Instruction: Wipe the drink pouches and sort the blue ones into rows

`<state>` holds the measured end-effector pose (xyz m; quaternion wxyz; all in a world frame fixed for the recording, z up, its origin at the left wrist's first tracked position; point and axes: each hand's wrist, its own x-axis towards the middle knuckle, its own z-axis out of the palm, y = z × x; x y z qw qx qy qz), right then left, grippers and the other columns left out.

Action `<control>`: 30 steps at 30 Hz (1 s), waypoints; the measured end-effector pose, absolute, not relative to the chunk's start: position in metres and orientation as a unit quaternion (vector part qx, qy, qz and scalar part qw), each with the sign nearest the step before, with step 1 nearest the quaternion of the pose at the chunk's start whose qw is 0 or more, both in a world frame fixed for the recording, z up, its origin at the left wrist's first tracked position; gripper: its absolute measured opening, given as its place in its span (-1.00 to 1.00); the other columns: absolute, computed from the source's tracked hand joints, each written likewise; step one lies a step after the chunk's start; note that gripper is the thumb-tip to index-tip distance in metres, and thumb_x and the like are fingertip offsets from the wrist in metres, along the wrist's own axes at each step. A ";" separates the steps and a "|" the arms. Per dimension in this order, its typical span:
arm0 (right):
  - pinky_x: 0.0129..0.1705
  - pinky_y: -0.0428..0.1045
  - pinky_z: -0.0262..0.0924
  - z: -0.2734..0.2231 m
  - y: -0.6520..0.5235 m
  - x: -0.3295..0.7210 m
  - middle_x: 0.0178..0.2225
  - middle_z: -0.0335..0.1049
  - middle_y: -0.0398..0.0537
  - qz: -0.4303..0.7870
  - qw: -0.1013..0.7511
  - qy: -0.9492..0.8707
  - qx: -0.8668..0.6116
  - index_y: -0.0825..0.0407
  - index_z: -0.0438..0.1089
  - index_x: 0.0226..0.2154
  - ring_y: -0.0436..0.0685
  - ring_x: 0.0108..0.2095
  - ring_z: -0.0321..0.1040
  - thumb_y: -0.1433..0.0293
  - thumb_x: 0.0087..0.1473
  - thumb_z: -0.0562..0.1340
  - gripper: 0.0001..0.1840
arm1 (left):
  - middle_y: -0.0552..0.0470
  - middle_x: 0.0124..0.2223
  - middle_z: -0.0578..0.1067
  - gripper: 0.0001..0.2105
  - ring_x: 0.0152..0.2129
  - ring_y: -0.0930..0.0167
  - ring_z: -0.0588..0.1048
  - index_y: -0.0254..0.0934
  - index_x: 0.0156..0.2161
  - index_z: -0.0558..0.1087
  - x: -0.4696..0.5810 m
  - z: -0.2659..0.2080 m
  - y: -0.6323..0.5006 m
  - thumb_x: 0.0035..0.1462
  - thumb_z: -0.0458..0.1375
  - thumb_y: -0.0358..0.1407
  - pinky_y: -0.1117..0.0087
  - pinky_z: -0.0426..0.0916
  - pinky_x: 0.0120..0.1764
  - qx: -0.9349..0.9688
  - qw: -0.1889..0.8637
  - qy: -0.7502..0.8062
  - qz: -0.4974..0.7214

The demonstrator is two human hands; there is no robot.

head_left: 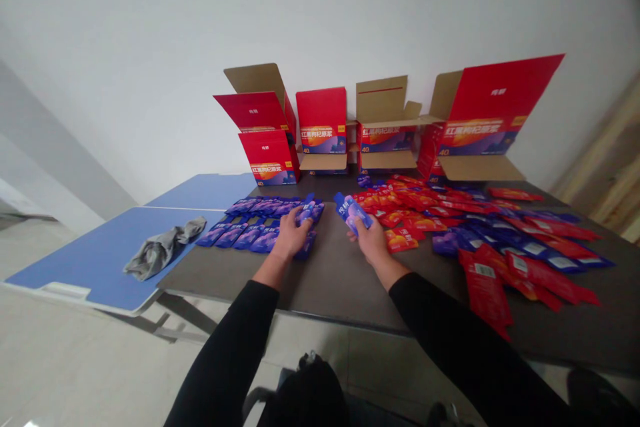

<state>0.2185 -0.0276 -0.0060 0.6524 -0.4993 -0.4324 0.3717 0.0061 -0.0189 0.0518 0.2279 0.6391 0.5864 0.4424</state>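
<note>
My right hand (373, 241) grips a blue-purple sachet (351, 211) by its lower edge, tilted up above the table. Over the right end of two neat rows of blue sachets (235, 232), my left hand (291, 235) is closed on another blue sachet (307, 208). Whether that one is lifted or still touches the row, I cannot tell. To the right of my right hand lies a loose heap of red sachets (405, 238) with blue ones (530, 247) mixed in.
Red printed cartons stand along the wall: a stacked pair (269, 157) at left, others (321, 121) in the middle, and one with raised flaps (473, 137) at right. A grey cloth (163, 250) lies on the blue table (110, 240) adjoining the dark table (330, 280).
</note>
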 end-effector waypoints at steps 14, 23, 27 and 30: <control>-0.63 -0.11 0.26 -0.012 -0.023 0.219 -0.48 0.52 -0.07 0.370 0.644 -0.446 -0.500 0.02 0.32 -0.24 0.07 -0.59 0.45 0.06 0.11 0.21 -0.64 | -0.30 0.23 0.33 -0.34 0.19 -0.10 0.26 -0.12 0.21 0.38 -0.069 0.050 -0.021 0.07 0.10 0.16 -0.07 0.23 0.08 0.619 0.066 0.775 0.110; -0.63 -0.12 0.25 -0.014 -0.021 0.218 -0.48 0.52 -0.09 0.366 0.646 -0.446 -0.499 0.02 0.32 -0.25 0.04 -0.61 0.44 0.06 0.11 0.21 -0.64 | -0.28 0.26 0.31 -0.35 0.22 -0.12 0.22 -0.09 0.23 0.37 -0.067 0.051 -0.017 0.08 0.07 0.14 -0.12 0.19 0.11 0.620 0.075 0.777 0.077; -0.62 -0.12 0.25 -0.015 -0.020 0.219 -0.52 0.50 -0.10 0.363 0.641 -0.446 -0.508 0.01 0.32 -0.25 0.05 -0.61 0.44 0.06 0.11 0.20 -0.64 | -0.29 0.26 0.30 -0.34 0.21 -0.12 0.22 -0.10 0.24 0.36 -0.069 0.047 -0.014 0.09 0.06 0.14 -0.12 0.18 0.11 0.622 0.074 0.777 0.070; -0.62 -0.13 0.25 -0.017 -0.019 0.220 -0.51 0.50 -0.10 0.361 0.639 -0.446 -0.512 0.01 0.33 -0.25 0.05 -0.61 0.44 0.05 0.12 0.20 -0.64 | -0.27 0.28 0.29 -0.36 0.22 -0.11 0.21 -0.10 0.25 0.35 -0.070 0.045 -0.012 0.10 0.04 0.11 -0.12 0.18 0.12 0.624 0.073 0.775 0.067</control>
